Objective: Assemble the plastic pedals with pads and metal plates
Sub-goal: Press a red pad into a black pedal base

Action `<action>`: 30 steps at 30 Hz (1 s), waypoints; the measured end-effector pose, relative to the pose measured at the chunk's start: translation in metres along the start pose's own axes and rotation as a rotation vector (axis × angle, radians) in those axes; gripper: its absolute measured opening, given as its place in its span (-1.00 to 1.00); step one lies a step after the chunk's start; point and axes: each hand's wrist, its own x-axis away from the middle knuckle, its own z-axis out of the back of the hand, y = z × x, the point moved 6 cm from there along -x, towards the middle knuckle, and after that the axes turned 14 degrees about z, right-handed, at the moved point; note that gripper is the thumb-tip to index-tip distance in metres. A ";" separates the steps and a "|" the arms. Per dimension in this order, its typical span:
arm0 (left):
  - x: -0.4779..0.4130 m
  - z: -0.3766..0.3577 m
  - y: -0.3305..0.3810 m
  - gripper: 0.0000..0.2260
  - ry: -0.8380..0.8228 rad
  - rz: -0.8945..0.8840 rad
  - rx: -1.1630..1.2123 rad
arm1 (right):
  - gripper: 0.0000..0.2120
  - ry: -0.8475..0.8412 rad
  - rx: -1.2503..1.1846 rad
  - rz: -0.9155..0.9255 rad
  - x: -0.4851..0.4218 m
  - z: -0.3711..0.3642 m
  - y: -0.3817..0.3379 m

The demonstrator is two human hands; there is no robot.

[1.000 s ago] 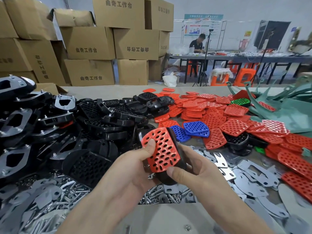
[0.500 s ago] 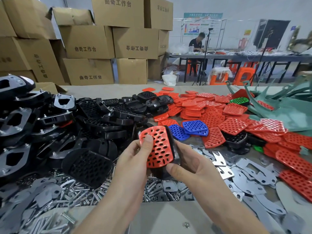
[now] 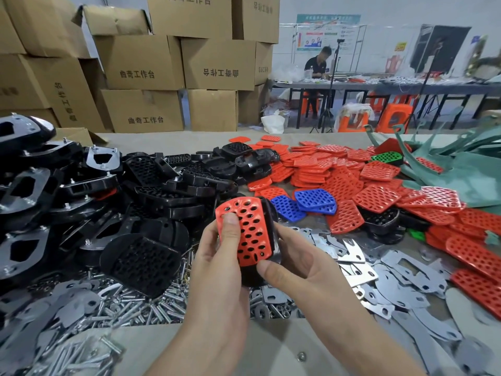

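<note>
Bright, even indoor light falls from overhead, and shadows on the table [image 3: 173, 142] are soft and short. Glare flares white on the metal plates [image 3: 352, 252] at right and streaks the glossy black pedals [image 3: 168, 198] at left. The red-padded pedal [image 3: 252, 234] held in the left hand [image 3: 217, 270] and right hand [image 3: 303, 267] is sharp and crisply edged. Wide-angle distortion tilts the cardboard boxes [image 3: 141, 63] near the edges. The far room looks softer and paler.

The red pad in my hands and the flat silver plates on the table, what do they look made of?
Red pad: probably moulded plastic or rubber, matte, uniform colour, regular oval holes. Silver plates: probably stamped sheet metal, thin, flat, brightly reflective.
</note>
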 end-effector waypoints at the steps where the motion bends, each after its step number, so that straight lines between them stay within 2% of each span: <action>1: 0.000 0.000 0.000 -0.62 -0.001 -0.009 0.001 | -0.56 -0.007 0.002 -0.005 0.000 -0.001 -0.001; 6: 0.003 0.002 0.003 -0.69 0.050 -0.157 -0.060 | -0.55 -0.027 0.009 -0.003 0.001 -0.006 -0.004; 10: 0.007 -0.002 0.011 -0.85 0.037 -0.330 -0.265 | -0.57 0.027 -0.066 0.032 -0.001 -0.004 -0.005; 13: 0.000 -0.005 0.015 -0.89 -0.036 -0.284 -0.363 | -0.62 0.051 -0.083 0.071 -0.003 0.002 -0.007; 18: -0.006 -0.003 0.012 -0.87 -0.083 -0.166 -0.218 | -0.59 0.029 -0.131 0.105 -0.004 0.000 -0.006; 22: 0.000 -0.001 0.012 -0.91 -0.002 -0.286 -0.265 | -0.53 0.003 -0.129 0.094 -0.004 -0.002 -0.002; 25: 0.007 -0.005 0.015 -0.90 -0.012 -0.395 -0.379 | -0.55 0.008 -0.158 0.083 -0.003 -0.001 0.000; 30: 0.010 -0.008 0.015 -0.84 -0.022 -0.441 -0.463 | -0.49 0.009 -0.191 0.072 -0.004 0.001 0.000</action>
